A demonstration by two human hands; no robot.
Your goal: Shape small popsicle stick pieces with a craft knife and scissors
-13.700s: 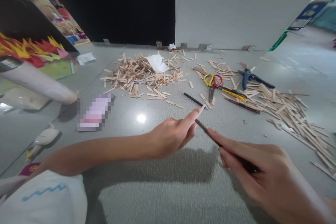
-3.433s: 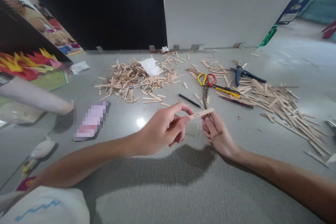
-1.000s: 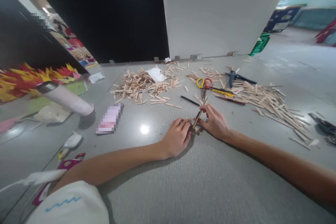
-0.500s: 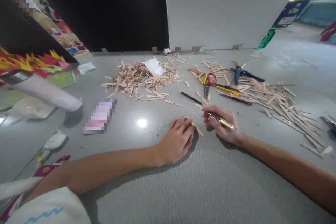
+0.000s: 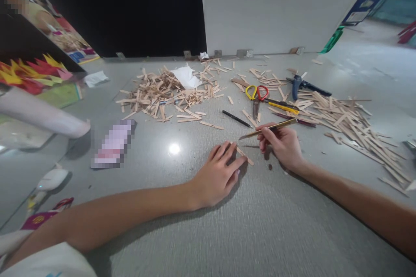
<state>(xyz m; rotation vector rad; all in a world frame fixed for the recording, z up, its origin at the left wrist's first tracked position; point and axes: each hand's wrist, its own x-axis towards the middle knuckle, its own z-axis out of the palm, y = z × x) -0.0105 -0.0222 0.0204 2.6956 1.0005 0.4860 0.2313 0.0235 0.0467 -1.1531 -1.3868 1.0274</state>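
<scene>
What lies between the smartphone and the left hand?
Between the smartphone and the left hand, the head view shows only grey surface with a bright reflection and tiny specks.

The head camera looks from above the person's own arms, forward toward 12 o'clock and down over the surface (image 5: 234, 238). It views the left hand (image 5: 216, 175) near 6 o'clock and right hand (image 5: 286, 145) near 3, both fairly close; the white panel (image 5: 266, 8) stands farther off toward 1.
</scene>
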